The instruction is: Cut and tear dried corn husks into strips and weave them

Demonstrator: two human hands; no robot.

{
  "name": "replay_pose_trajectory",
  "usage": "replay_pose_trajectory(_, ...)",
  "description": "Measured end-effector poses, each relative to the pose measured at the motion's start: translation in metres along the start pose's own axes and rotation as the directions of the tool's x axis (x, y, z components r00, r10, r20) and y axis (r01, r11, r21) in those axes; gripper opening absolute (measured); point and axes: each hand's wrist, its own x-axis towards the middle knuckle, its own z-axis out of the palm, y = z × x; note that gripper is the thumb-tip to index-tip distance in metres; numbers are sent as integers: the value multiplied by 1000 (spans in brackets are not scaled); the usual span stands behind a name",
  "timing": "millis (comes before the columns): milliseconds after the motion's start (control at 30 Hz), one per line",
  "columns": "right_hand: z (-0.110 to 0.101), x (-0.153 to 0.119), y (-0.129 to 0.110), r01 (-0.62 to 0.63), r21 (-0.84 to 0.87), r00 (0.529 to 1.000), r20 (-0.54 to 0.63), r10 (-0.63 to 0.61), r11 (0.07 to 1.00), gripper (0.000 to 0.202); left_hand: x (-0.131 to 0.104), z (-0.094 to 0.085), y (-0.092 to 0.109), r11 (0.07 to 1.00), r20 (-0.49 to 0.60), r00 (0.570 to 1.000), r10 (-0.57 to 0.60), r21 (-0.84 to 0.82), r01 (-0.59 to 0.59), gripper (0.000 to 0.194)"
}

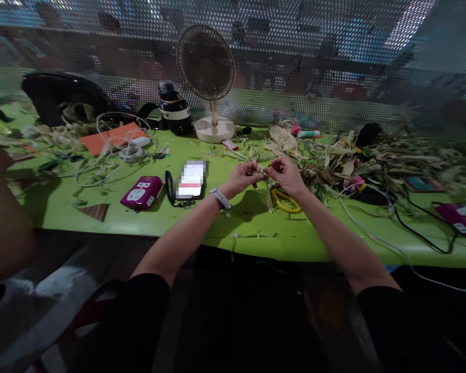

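Observation:
Above the green table, my left hand (241,178) and my right hand (288,176) meet, fingertips pinched on a small pale piece of what looks like dried corn husk (261,169). Its exact shape is too small to make out. A strip of husk (271,199) hangs or lies just below the fingers. Under my right hand rests a tool with yellow handles (289,209), its head mostly hidden. Beyond my right hand spreads a heap of dried husks (334,166). A phone (193,178) with a lit, blurred screen lies left of my left hand.
A fan (213,127) and a dark bottle (175,111) stand at the back before a perforated metal screen (295,62). Left are a purple power socket box (143,192), an orange sheet (114,139) and white cables. Another person's arm (8,217) is at far left.

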Motion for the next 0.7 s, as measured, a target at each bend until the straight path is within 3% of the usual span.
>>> replay_pose_trajectory(200,2,-6,-10,22,-60,997,69,-18,998,46,0,-1,-5,999,101,995,-18,-36,22,33)
replay_pose_trajectory(367,2,-10,-12,177,-216,984,29,-175,960,30,-3,-2,-4,999,143,989,-43,-19,46,34)
replay_pose_trajectory(433,3,-10,-12,96,-129,995,-8,-98,987,30,-4,-2,-2,998,162,985,-54,-15,57,35)
replay_pose_trajectory(567,8,-8,-8,-185,132,983,5,186,974,35,-8,1,1,996,253,964,-85,4,87,35)
replay_pose_trajectory(700,9,-5,1,-250,209,964,-35,263,945,38,-16,9,3,993,430,895,-116,40,110,28)
